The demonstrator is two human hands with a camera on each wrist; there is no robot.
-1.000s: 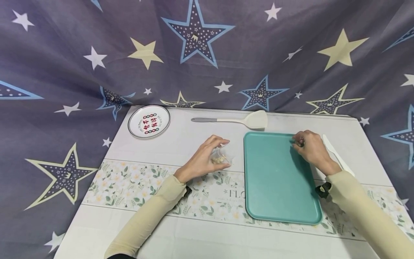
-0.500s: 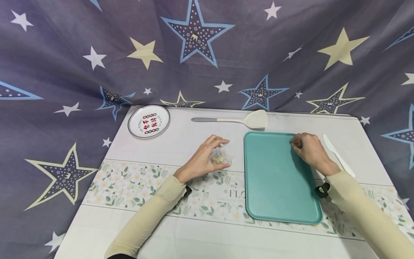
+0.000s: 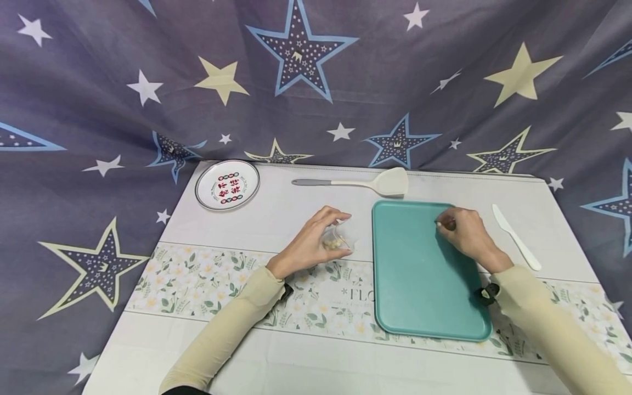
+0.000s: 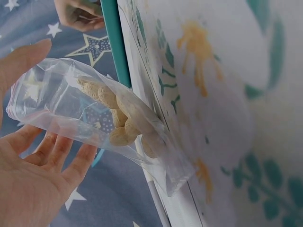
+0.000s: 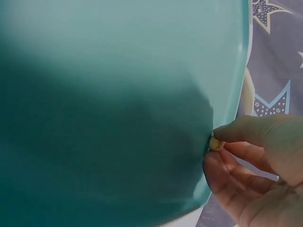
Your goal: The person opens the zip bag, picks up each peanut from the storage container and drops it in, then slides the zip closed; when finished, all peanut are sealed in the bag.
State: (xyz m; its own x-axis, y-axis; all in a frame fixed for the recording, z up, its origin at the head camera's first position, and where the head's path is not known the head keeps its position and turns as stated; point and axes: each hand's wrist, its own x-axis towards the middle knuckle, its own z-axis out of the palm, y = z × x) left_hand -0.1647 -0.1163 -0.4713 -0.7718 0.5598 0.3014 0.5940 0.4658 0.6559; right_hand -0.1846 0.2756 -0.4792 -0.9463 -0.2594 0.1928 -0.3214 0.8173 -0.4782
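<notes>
My left hand (image 3: 311, 238) holds a clear plastic zip bag (image 4: 52, 97) upright between thumb and fingers, over the table left of the tray. Several unshelled peanuts (image 4: 124, 133) lie in the lower part of the bag. At the far right corner of the green tray (image 3: 419, 274), my right hand (image 3: 469, 233) pinches a single peanut (image 5: 216, 144) between thumb and fingertips. In the right wrist view the peanut shows right at the tray surface, mostly covered by the fingers. The hand's shadow falls across the tray.
A white spatula (image 3: 392, 182) with a grey handle lies behind the tray. To the tray's right is a white plastic knife (image 3: 515, 238). A round plate (image 3: 207, 189) with red lettering stands at the back left. A starry curtain (image 3: 316, 115) hangs behind the table.
My right hand has shifted a little left and nearer along the tray's far right corner, uncovering more of the knife. The left hand with the bag has stayed in place.
</notes>
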